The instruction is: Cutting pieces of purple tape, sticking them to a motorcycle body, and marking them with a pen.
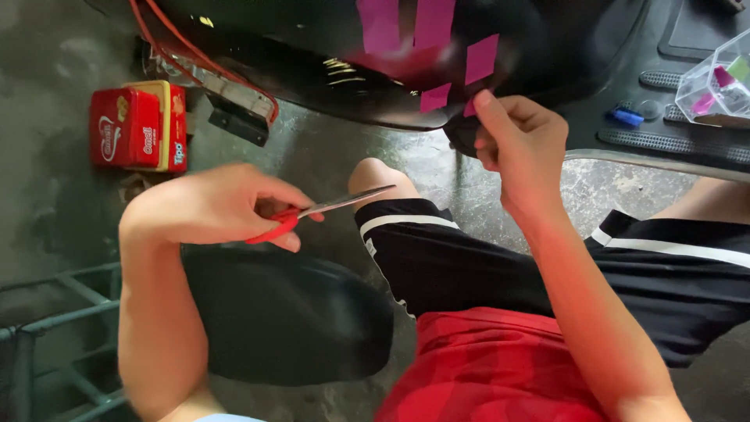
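Head view, looking down past the person's knees to a wet, dark concrete floor [312,148]. The landmark is the large glossy black curved panel [547,55] that spans the top of the view.

The right hand [522,141] is raised to the lower edge of the black panel, fingers pinched together on a small dark rounded piece [462,134] and on a small pink tape strip [471,107] at the thumb tip; whether the strip already touches the panel cannot be told. Several more pink rectangular tape strips [481,59] lie on the panel surface just above this hand.

The left hand [219,205] is well below and to the left of the panel, clenched around the red plastic handles of a pair of scissors [312,212]. The steel blades are closed or nearly so and point right, toward the bare knee [375,176], which is just below the panel's lower edge.

To the left of the panel, a red and yellow rectangular box [139,126] rests on the floor. To the panel's right, a clear plastic compartment case [715,82] holds coloured bits, and a small blue object [626,117] lies near it. Below the left hand sits a black rounded seat [289,320].
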